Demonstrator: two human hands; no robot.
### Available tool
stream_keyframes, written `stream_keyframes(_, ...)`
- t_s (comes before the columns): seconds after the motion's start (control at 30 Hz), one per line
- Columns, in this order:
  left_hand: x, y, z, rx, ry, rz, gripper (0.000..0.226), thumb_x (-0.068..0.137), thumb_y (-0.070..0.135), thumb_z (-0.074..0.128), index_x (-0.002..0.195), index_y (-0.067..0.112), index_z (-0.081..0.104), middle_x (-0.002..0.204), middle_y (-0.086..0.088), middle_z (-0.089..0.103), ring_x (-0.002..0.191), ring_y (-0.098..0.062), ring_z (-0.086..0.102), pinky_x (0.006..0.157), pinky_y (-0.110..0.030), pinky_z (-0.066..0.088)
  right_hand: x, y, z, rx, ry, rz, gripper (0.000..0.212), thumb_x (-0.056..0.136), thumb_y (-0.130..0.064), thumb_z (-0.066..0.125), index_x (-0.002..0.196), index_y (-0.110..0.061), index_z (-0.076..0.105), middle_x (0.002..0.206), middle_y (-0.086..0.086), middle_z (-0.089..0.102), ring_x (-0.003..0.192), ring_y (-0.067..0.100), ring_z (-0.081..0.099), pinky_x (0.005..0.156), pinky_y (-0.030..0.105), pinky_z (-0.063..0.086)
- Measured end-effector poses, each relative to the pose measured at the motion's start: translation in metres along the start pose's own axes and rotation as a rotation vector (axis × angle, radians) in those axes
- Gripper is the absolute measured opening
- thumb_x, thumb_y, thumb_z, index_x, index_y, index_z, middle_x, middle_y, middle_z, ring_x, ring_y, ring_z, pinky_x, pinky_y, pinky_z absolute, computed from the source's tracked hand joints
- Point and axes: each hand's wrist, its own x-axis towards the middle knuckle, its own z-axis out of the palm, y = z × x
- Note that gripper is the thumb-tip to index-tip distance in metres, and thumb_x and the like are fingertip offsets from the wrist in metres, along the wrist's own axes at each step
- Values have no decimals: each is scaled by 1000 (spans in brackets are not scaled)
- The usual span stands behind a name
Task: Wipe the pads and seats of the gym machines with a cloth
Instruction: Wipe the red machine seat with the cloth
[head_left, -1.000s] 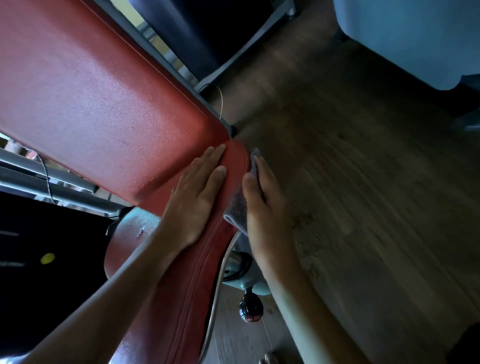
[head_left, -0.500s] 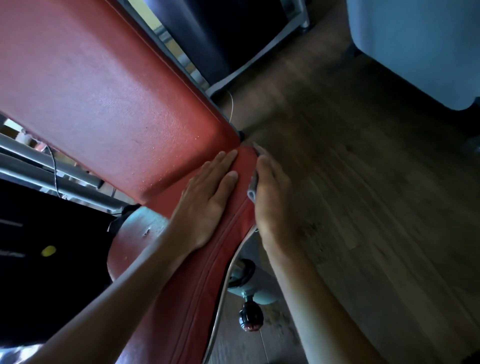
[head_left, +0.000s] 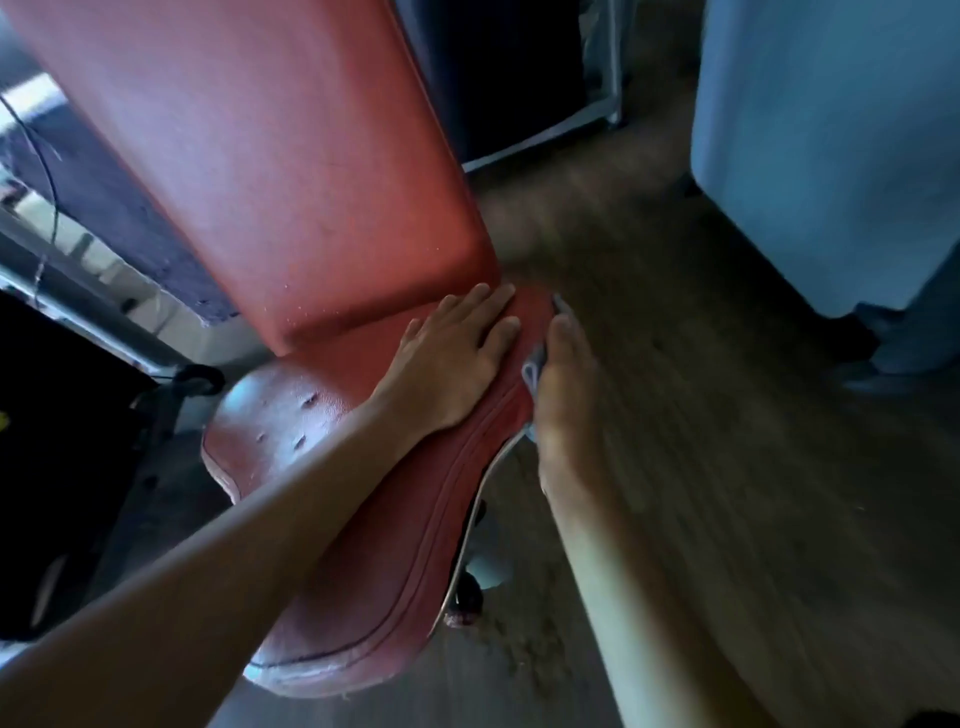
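Observation:
A red padded seat (head_left: 374, 561) with a stitched rim sits below a tall red back pad (head_left: 291, 156) of a gym bench. My left hand (head_left: 452, 358) lies flat on the seat's far end, fingers straight. My right hand (head_left: 566, 384) presses a grey cloth (head_left: 535, 366) against the seat's right side edge. Only a thin strip of the cloth shows beside the fingers; the rest is hidden under the hand.
A wooden floor (head_left: 727, 467) spreads to the right. A pale blue covered object (head_left: 831, 145) stands at the upper right. Metal frame bars (head_left: 78, 306) and a dark machine are on the left. A knob (head_left: 465, 597) sits under the seat.
The view has swung, so the back pad now stands more upright in frame. My right hand has slid along the seat's side edge with the cloth. The left hand stays flat.

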Motion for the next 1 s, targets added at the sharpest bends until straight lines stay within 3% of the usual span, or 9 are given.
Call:
stream_keyframes(0.07,-1,2,-4,-49,62,6,52,103,48,37,153,33,33,161,0,32,149,-23,27,122,-42,20,-27,-2,3,-245,37,-157,45,106,-16,35,149,-6,35,151,1,40,130,-2,41,107,8,30)
stream_keyframes(0.13,-5,4,-11,-215,152,-19,48,100,40,51,146,25,47,148,-4,51,137,-23,46,115,-32,32,-51,-3,7,-446,20,-228,53,105,-26,34,153,-7,24,162,8,21,148,12,20,122,32,17)
stream_keyframes(0.27,-28,-13,-32,-419,251,-120,37,98,28,57,134,22,60,135,-4,62,126,-20,55,103,-24,37,-70,5,9,-1157,-202,-475,41,98,-12,33,124,9,57,144,36,39,137,57,30,102,76,29)
stream_keyframes(0.3,-38,-24,-36,-374,267,-123,36,98,26,56,133,20,60,136,-5,61,127,-23,53,105,-27,37,-75,-6,14,-1327,-283,-413,48,98,-17,26,128,8,54,148,34,35,138,59,24,100,80,25)
stream_keyframes(0.4,-76,-70,-42,-189,265,-183,29,99,26,51,123,14,62,139,-7,56,130,-29,48,112,-44,32,-84,-36,20,-1546,-455,-363,50,105,-26,20,150,-6,31,163,16,8,148,45,-7,111,70,4)
stream_keyframes(0.53,-112,-115,-39,-126,253,-265,39,100,34,43,132,20,58,148,-3,48,141,-25,37,118,-57,19,-88,-47,41,-1592,-683,-313,51,107,-33,24,154,-14,20,165,4,3,151,30,-11,118,59,-6)
stream_keyframes(0.83,-125,-121,-27,-300,337,-310,48,100,13,39,148,19,45,161,0,33,153,-20,15,123,-39,2,-116,-49,77,-1593,-940,-274,61,104,-50,16,158,-22,11,165,-10,-3,151,10,-8,122,40,-8)
stream_keyframes(0.9,-125,-121,-25,-303,354,-306,48,100,13,38,147,19,45,160,1,33,152,-19,15,122,-36,2,-118,-50,76,-1547,-940,-291,61,103,-53,17,157,-24,16,165,-12,0,151,8,-5,122,42,-7)
stream_keyframes(1.0,-123,-119,-25,-297,371,-308,47,100,15,38,146,20,47,159,2,36,152,-19,17,122,-37,1,-110,-54,68,-1503,-668,-408,62,99,-63,23,152,-32,30,165,-9,8,152,16,5,121,53,-5)
